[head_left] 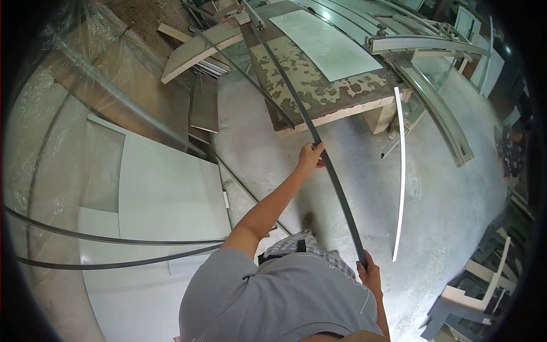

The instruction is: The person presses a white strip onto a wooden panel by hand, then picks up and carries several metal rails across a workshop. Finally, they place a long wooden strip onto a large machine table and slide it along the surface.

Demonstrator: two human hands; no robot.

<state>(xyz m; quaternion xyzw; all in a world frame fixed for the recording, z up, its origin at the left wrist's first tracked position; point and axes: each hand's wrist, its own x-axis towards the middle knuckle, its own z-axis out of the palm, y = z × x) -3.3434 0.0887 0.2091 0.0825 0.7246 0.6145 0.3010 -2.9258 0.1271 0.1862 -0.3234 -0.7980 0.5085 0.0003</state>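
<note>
A long dark grey strip, seemingly a metal profile [340,196], runs from beside my body up across the workbench. My left hand [311,156] is wrapped around it just short of the bench edge. Lower down, at its near end, my right hand [370,272] grips the same profile. The far part of the strip passes over the worn bench top [356,91]. A second dark strip [250,81] lies to its left, its end sticking out near the bench corner. The palm sides of both hands are hidden.
A white panel [325,43] lies on the bench. Right of it are a curved metal rail [439,105] and an upright-looking white strip [400,171]. Large pale boards [171,188] and plastic sheeting [85,74] are at left. Offcuts [473,293] lie lower right; a person [511,149] is at far right.
</note>
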